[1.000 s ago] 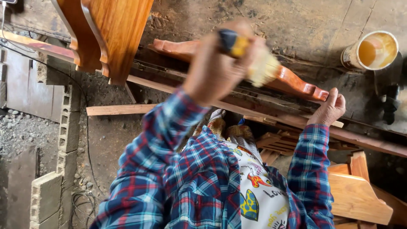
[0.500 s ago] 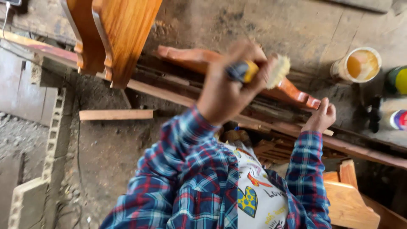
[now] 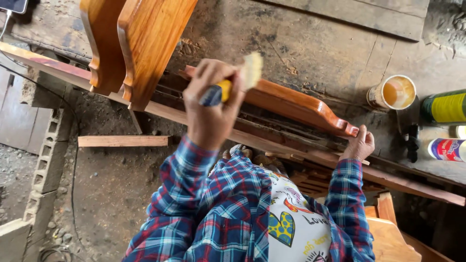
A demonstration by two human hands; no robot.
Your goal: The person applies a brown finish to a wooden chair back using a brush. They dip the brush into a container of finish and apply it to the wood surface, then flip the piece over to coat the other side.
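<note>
While the curved rail [image 3: 301,104] already shines glossy orange-brown along most of its length, suggesting the coating is well along, the left hand [image 3: 211,114] clenches a brush [image 3: 233,82] with a yellow-and-blue handle and pale bristles, lifted just above the rail's left end. The right hand [image 3: 360,144] grips its scalloped right end. Beyond that end stands an open tin [image 3: 392,92] of amber liquid.

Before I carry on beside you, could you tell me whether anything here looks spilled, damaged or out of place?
Nothing looks spilled or broken. The open can stands upright beside the work, the left hand holds the brush over the glossy curved wooden piece, and the right hand steadies its end. One loose plank lies on the dirt floor.
</note>
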